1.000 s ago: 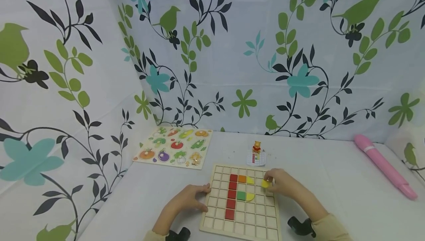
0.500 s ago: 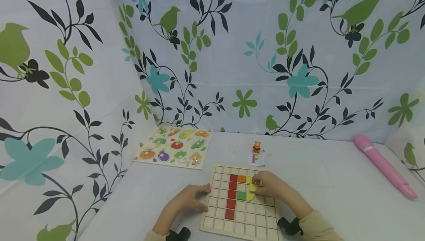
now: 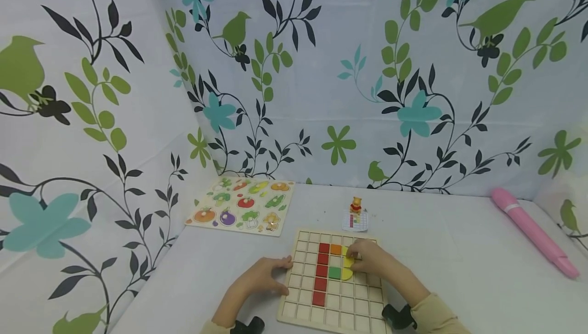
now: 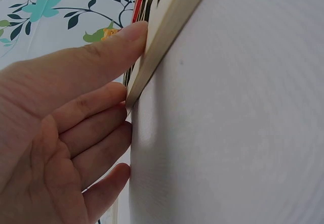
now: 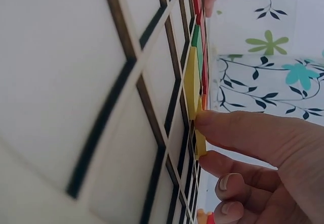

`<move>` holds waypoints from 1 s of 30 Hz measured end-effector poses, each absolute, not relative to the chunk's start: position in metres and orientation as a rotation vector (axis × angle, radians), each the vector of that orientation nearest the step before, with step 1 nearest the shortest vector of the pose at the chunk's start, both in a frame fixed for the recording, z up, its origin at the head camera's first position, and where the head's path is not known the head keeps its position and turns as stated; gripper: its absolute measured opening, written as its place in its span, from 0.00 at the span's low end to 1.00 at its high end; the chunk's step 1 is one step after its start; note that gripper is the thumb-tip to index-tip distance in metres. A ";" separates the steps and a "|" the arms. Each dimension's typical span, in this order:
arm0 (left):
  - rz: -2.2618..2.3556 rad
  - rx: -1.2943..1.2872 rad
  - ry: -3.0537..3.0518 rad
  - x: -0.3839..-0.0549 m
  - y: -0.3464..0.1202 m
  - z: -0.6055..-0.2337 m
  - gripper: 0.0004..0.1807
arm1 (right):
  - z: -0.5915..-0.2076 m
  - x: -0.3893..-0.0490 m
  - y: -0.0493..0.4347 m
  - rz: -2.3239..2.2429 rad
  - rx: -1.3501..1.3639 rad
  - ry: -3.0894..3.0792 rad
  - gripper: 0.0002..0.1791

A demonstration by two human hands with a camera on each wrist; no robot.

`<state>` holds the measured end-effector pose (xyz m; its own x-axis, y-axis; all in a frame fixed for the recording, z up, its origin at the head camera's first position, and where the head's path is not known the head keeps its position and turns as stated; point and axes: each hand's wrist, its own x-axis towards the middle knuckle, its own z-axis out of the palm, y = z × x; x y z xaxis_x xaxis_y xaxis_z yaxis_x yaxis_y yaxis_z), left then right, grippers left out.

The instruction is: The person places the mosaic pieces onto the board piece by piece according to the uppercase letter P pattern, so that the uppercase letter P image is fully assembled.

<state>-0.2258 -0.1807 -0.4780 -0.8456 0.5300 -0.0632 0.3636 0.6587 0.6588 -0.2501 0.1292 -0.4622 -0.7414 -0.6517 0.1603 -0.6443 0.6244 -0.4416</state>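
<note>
A wooden grid board (image 3: 347, 303) lies flat on the white table. Red squares (image 3: 320, 284) form a column on it, with an orange square (image 3: 336, 249) and a green square (image 3: 335, 272) to their right. My right hand (image 3: 374, 259) pinches a yellow piece (image 5: 201, 142) between thumb and fingertip, down at the board. Just below that piece sits a yellow round-edged piece (image 3: 346, 274), beside the green square; another yellow piece above is partly hidden by the fingers. At the board's left edge, my left hand (image 3: 259, 275) rests with thumb and fingers spread, the thumb (image 4: 134, 34) touching the rim.
Behind the board a small bear figure (image 3: 356, 205) stands at a printed pattern card (image 3: 355, 220). A vegetable puzzle board (image 3: 239, 206) lies at the back left. To the far right is a pink marker-shaped object (image 3: 535, 232). Patterned cloth (image 3: 294, 94) hangs behind.
My right hand has moved left across the board, bringing the yellow piece to the spot between the other yellow pieces. The left hand has stayed at the board's edge.
</note>
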 end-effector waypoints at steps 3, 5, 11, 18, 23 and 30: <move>0.968 0.726 2.626 -0.226 -0.182 -0.478 0.36 | -0.465 -0.251 0.128 -0.770 -1.147 2.822 0.06; 0.967 0.733 2.630 -0.226 -0.182 -0.477 0.36 | -0.466 -0.250 0.128 -0.776 -1.160 2.827 0.05; 0.958 0.735 2.642 -0.224 -0.181 -0.476 0.36 | -0.465 -0.248 0.127 -0.786 -1.161 2.835 0.04; 0.981 0.757 2.631 -0.222 -0.181 -0.473 0.36 | -0.464 -0.248 0.128 -0.797 -1.174 2.836 0.04; 0.985 0.786 2.627 -0.222 -0.181 -0.472 0.36 | -0.464 -0.247 0.133 -0.834 -1.155 2.832 0.03; 0.953 0.718 2.643 -0.223 -0.181 -0.476 0.36 | -0.464 -0.246 0.142 -0.825 -1.176 2.892 0.02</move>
